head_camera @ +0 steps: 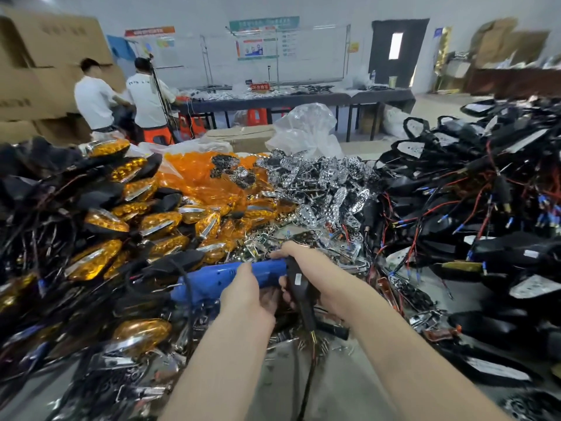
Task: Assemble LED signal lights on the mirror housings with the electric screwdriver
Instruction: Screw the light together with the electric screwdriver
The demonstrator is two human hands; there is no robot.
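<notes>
Head view only, somewhat blurred. Left hand (247, 294) has its fingers (245, 270) wrapped round the blue electric screwdriver (212, 281), which lies roughly level at near centre with its nose pointing right. Right hand (315, 270) is curled over a black mirror housing (299, 284) right at that nose, stem and wires hanging toward the near edge. The bit and screw are hidden between the hands, so I can't tell if it is seated. Looks like the driving step. To do it well, keep the bit square to the screw, brace the housing hard against twist, press along the tool's axis, and stop once the screw is snug so the plastic doesn't crack. The tool's black cord (189, 302) drops near-left and could snag in the pile. Around: finished amber signal lights (104, 221) heaped left, touching the tool's tail; bag of orange lenses (206, 177) far centre; chrome reflectors (318, 183) just beyond the hands; wired black housings (485, 208) piled right, red leads spilling toward the right forearm. Loose screws (321, 347) lie on the grey counter (343, 387) under the hands. Clear plastic bag (306, 129) lies beyond the piles. Far left, two people in white shirts (121, 98) beside cardboard boxes (36, 56), well apart from the work.
</notes>
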